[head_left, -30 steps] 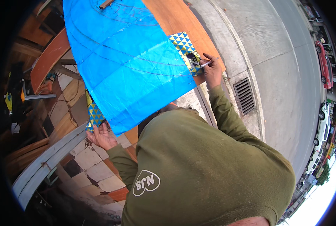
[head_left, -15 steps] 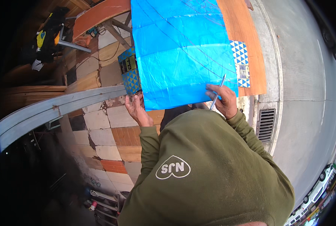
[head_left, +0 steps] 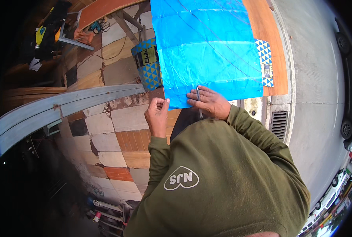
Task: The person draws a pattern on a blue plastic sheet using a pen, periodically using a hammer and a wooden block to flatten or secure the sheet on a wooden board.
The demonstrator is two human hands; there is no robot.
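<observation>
Your olive sweatshirt (head_left: 227, 170) bears a white heart-outline emblem (head_left: 181, 178) with three capital letters, upside down in this view. To the left of your blue sheet (head_left: 211, 43), the triangle-patterned piece (head_left: 150, 77) carries one short, pale, slanting word on a dark label panel (head_left: 148, 56). The right-hand panel's (head_left: 268, 71) print is too small for you to read.

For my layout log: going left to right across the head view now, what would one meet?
Long grey beam, left hand, right hand, drain grate, dark vehicle.
</observation>
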